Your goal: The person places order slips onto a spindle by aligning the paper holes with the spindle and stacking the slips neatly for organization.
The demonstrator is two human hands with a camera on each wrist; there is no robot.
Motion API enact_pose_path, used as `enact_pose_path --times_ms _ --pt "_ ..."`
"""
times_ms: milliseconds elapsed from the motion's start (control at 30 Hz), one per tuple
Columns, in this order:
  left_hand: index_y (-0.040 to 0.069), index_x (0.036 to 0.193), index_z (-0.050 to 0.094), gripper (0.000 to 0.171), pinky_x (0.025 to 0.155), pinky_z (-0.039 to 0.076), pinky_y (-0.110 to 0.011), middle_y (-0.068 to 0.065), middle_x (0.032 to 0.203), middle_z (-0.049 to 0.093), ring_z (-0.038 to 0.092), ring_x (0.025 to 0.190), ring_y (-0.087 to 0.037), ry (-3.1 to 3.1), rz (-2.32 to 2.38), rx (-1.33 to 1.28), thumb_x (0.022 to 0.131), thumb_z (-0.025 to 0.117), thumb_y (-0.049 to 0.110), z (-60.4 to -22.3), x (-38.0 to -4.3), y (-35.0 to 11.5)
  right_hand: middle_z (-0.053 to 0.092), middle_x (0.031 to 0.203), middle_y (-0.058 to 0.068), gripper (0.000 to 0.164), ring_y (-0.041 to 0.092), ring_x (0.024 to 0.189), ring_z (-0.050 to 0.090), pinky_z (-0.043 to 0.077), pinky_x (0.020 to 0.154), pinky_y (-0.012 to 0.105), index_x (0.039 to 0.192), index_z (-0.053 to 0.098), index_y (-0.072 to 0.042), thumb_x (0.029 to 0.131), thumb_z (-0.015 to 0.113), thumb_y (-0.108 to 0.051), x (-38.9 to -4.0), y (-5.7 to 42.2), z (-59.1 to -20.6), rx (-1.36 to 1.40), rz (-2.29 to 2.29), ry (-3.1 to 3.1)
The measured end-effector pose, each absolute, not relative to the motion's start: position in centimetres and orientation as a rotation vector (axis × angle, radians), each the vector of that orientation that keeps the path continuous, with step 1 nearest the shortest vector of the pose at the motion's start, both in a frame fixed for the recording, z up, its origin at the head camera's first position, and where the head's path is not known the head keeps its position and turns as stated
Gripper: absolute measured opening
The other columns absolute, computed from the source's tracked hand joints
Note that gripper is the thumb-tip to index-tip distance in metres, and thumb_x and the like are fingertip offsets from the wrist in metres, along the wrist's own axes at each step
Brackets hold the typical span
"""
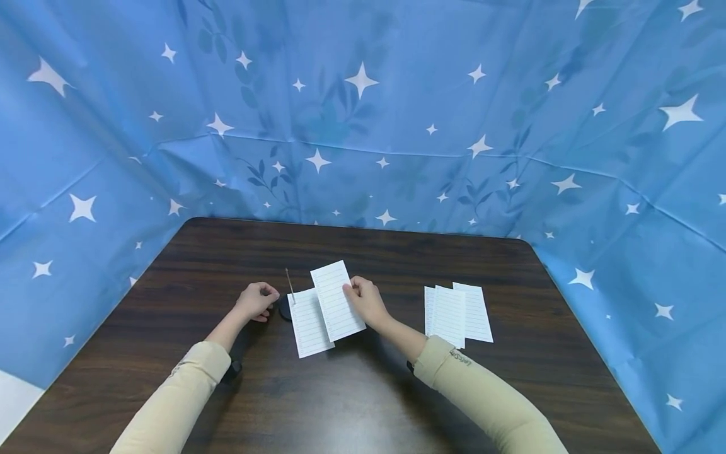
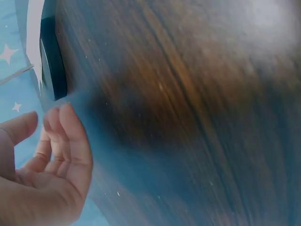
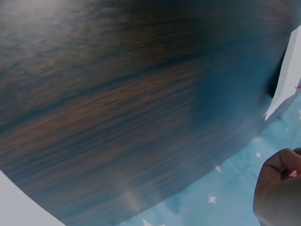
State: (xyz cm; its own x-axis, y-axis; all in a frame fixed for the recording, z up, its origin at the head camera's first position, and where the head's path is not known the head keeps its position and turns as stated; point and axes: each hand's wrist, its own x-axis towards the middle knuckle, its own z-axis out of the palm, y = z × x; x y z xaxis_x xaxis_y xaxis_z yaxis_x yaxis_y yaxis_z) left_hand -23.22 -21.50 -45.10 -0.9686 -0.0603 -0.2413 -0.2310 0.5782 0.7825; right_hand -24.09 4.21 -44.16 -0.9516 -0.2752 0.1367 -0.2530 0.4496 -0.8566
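My right hand (image 1: 367, 301) pinches the right edge of a white lined paper sheet (image 1: 336, 296), thumb on its face. That sheet overlaps another lined sheet (image 1: 309, 331), which leans at the thin spike (image 1: 290, 282) of a bill spike with a round black base (image 1: 285, 308). Left of the base is my left hand (image 1: 256, 301), its fingers loosely bent with nothing between them. In the left wrist view its fingertips are close to the black base (image 2: 54, 63), beside the white paper (image 2: 35, 35). Only part of my right hand (image 3: 278, 186) shows in the right wrist view.
Several lined sheets (image 1: 473, 309) lie overlapping on the dark wooden table (image 1: 272, 403), right of my right forearm. A blue curtain with white stars (image 1: 363, 126) hangs behind and beside the table.
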Motion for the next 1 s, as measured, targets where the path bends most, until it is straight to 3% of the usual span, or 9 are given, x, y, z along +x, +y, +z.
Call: enact_pose_path --times_ms 567,800,1000 --pt "-0.012 0.115 0.053 0.033 0.055 0.057 -0.024 -0.005 0.072 0.055 0.053 0.055 -0.008 2.561 1.558 -0.129 0.098 0.048 0.015 -42.3 -24.4 -21.5 0.037 0.048 -0.004 0.022 0.008 0.045 0.033 0.027 0.043 0.019 0.085 0.059 0.002 0.096 0.051 -0.014 -23.4 0.4 -42.5 -0.344 -1.677 2.48" --pt "-0.011 0.123 0.048 0.039 0.057 0.056 -0.021 0.005 0.068 0.052 0.053 0.054 -0.003 2.443 1.723 -0.175 0.099 0.046 0.02 -40.1 -24.3 -21.5 0.036 0.049 -0.004 0.021 0.009 0.046 0.033 0.027 0.044 0.019 0.083 0.059 0.002 0.096 0.051 -0.013 -23.7 -0.2 -41.5 -0.355 -1.707 2.491" --pt "-0.009 0.125 0.05 0.041 0.06 0.057 -0.02 0.005 0.071 0.051 0.052 0.056 -0.001 2.464 1.745 -0.161 0.101 0.042 0.023 -38.7 -23.9 -20.9 0.036 0.049 -0.004 0.022 0.009 0.046 0.033 0.027 0.044 0.019 0.084 0.059 0.002 0.096 0.051 -0.013 -24.0 -0.6 -40.7 -0.383 -1.715 2.476"
